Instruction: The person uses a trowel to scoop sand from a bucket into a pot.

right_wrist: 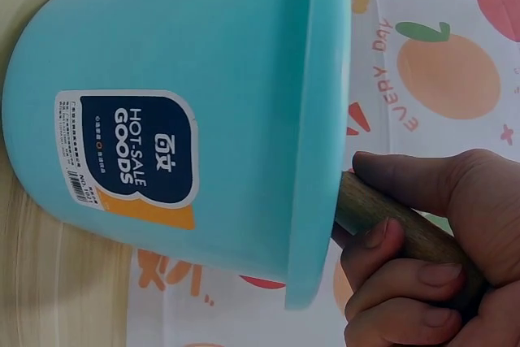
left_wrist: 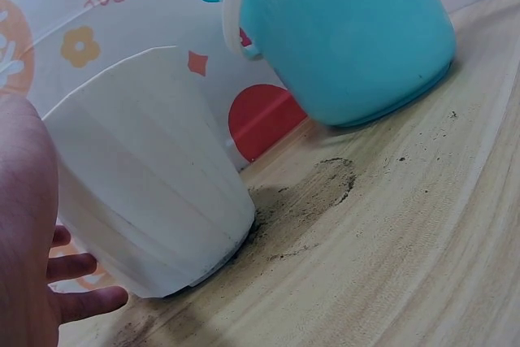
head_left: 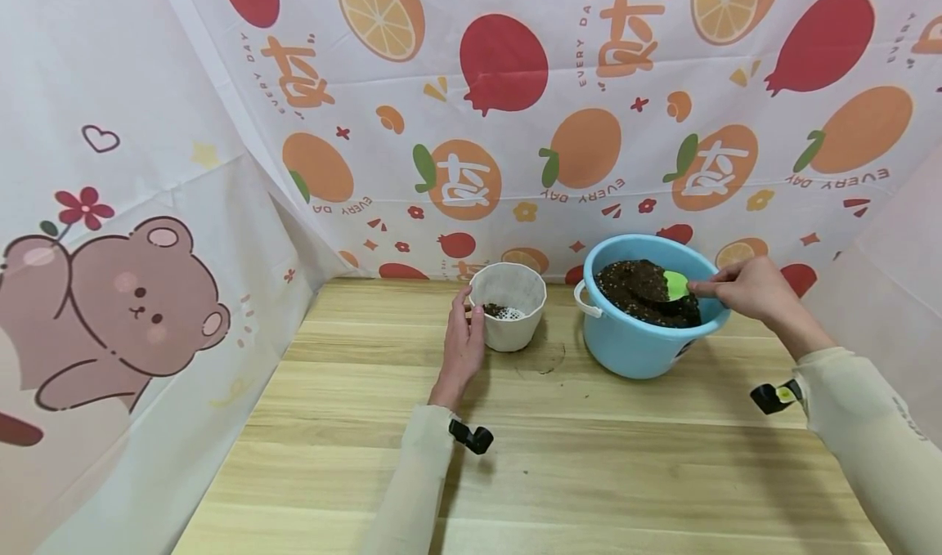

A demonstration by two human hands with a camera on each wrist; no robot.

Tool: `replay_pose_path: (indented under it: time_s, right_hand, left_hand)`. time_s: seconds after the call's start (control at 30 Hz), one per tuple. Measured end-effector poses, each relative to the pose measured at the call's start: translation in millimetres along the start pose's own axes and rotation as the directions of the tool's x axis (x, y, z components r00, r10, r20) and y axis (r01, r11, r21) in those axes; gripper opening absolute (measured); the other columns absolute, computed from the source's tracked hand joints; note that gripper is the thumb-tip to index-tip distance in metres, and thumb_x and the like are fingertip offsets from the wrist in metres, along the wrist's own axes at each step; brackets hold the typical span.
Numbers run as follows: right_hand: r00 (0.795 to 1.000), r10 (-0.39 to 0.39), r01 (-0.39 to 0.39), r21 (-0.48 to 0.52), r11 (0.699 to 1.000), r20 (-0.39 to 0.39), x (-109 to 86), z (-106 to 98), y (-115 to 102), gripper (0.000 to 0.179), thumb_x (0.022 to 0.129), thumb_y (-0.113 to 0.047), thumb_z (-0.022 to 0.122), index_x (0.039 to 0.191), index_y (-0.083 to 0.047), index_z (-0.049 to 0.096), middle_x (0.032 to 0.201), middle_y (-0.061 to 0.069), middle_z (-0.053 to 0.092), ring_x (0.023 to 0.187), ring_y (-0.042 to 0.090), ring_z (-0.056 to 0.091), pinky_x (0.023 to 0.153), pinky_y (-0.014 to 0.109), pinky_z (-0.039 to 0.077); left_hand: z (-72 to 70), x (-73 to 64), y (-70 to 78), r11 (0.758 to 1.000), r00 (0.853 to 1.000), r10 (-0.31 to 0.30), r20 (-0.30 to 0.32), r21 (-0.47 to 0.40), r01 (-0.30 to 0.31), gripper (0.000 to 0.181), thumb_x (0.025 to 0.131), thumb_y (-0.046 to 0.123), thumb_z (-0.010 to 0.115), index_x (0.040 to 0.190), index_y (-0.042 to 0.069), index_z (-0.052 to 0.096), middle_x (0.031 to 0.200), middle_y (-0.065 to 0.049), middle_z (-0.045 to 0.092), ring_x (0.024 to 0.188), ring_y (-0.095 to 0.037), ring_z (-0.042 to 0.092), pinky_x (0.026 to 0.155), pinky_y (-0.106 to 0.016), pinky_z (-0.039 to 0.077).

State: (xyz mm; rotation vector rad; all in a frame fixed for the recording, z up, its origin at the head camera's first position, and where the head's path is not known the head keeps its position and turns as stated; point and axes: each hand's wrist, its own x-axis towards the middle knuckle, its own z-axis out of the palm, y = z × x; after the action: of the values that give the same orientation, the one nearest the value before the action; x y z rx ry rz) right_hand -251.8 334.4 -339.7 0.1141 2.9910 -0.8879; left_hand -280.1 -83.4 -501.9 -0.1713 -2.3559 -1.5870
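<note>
A white flowerpot [head_left: 508, 333] with a perforated bottom stands on the table, some dark soil lying inside it. My left hand [head_left: 462, 341] rests against the pot's left side, fingers extended along the wall. To the right is a light blue bucket [head_left: 625, 351] with dark soil [head_left: 634, 281] in it. Over its right rim reaches my right hand [head_left: 761, 295], gripping a small trowel by its wooden handle [right_wrist: 406, 237]. The trowel's green blade [head_left: 675, 284] is partly in the soil. In the right wrist view the bucket wall hides the blade.
The wooden table [head_left: 353, 440] ends at a printed cloth [head_left: 412, 236] behind the pot and bucket. Soil crumbs [left_wrist: 337, 176] are scattered between the two containers. A white handle [head_left: 586, 302] hangs on the bucket's left side.
</note>
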Motion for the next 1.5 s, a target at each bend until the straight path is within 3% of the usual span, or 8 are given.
replay_pose_path:
  time_s: [0.57,0.97,1.23,1.4,1.5]
  right_hand:
    - [1.0,0.017,-0.017,0.014,1.0,-0.009,-3.4,-4,-3,0.057,0.087,-0.055,0.074,0.1,0.0,0.079,0.076,0.008,0.075,0.082,0.024,0.055,0.063,0.032,0.046]
    - [0.999,0.032,-0.032,0.047,0.998,-0.001,-3.8,-8,-6,0.066,0.085,-0.061,0.073,0.106,0.002,0.076,0.081,0.007,0.076,0.085,0.023,0.057,0.065,0.032,0.046]
    - [1.0,0.027,-0.026,0.076,0.997,-0.008,-3.6,-10,-11,0.058,0.083,-0.06,0.076,0.091,-0.002,0.077,0.071,0.001,0.073,0.075,0.021,0.057,0.061,0.033,0.044]
    - [1.0,-0.002,0.003,0.09,0.996,-0.012,-2.8,-12,-10,0.051,0.083,-0.058,0.076,0.073,-0.009,0.071,0.06,-0.003,0.062,0.066,0.017,0.05,0.056,0.033,0.039]
    - [1.0,-0.008,0.009,0.095,0.995,-0.01,-2.2,-13,-11,0.05,0.083,-0.059,0.076,0.071,-0.011,0.07,0.061,-0.004,0.061,0.066,0.017,0.049,0.056,0.033,0.039]
  left_hand:
    - [-0.9,0.3,0.8,0.999,0.999,-0.032,0.014,-0.002,0.032,0.052,0.11,0.038,0.036,0.158,0.021,0.029,0.139,-0.018,0.051,0.116,-0.033,0.057,0.097,-0.051,0.048]
    - [-1.2,-1.5,3.5,1.0,1.0,-0.022,0.001,-0.002,0.022,0.051,0.11,0.035,0.037,0.158,0.019,0.031,0.134,-0.018,0.053,0.11,-0.033,0.059,0.094,-0.049,0.049]
    - [-1.7,-0.6,4.1,1.0,1.0,-0.026,0.005,-0.002,0.026,0.051,0.109,0.033,0.037,0.157,0.018,0.031,0.136,-0.019,0.052,0.113,-0.034,0.058,0.096,-0.051,0.048]
    - [-1.6,-0.3,4.5,1.0,1.0,-0.011,-0.006,0.002,0.011,0.05,0.11,0.032,0.037,0.157,0.016,0.032,0.138,-0.023,0.052,0.118,-0.036,0.057,0.098,-0.054,0.048]
    - [-1.6,-0.1,5.2,1.0,1.0,-0.001,-0.009,0.005,0.001,0.05,0.109,0.032,0.036,0.157,0.016,0.032,0.138,-0.025,0.052,0.12,-0.037,0.057,0.099,-0.054,0.048]
